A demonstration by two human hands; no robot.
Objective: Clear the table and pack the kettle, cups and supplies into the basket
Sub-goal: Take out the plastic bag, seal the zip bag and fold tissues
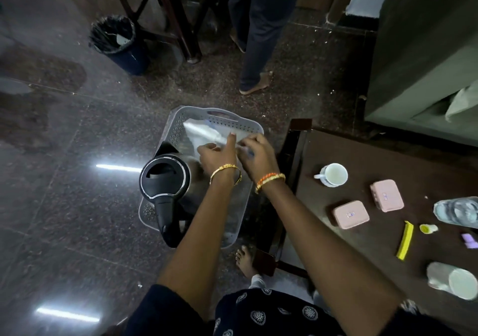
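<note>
A grey perforated basket (178, 121) stands on the floor left of the table. A steel kettle (165, 178) with a black lid and handle sits in its near left part. Both my hands are over the basket's far half, holding a clear plastic bag (204, 134). My left hand (218, 154) grips its near edge; my right hand (257, 152) pinches its right side. On the dark table (362, 154) stand a white cup (333, 174), two pink boxes (351, 214) (387, 195), a yellow strip (405, 240) and a small yellow-capped item (428, 228).
Two clear bottles (456, 211) (451, 280) lie at the table's right edge, with a small purple item (469, 240) between them. Another person's legs (256, 51) stand beyond the basket. A lined bin (116, 40) and chair legs (186, 38) are at the back. My bare foot (245, 260) is near the basket.
</note>
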